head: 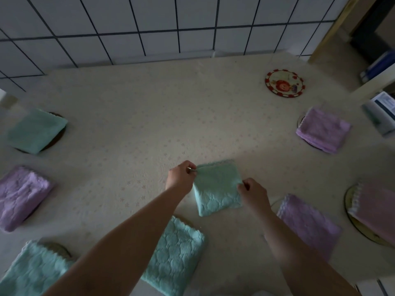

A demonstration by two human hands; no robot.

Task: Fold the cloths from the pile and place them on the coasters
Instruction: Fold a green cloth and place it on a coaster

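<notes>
Nearest, folded green cloths (175, 255) and (32, 272) are seen left of centre, a purple cloth (307, 227) to the right. At mid-table a small folded green cloth (215, 186) is pinched at its far-left corner by the left hand (181, 176) and at its right edge by the right hand (254, 193). Farther off, cloths lie on coasters at both sides. One patterned coaster (285, 84) lies bare at far right.

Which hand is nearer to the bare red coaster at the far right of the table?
Right. The right hand pinches the green cloth's right edge, below the coaster; the left hand is farther left.
</notes>
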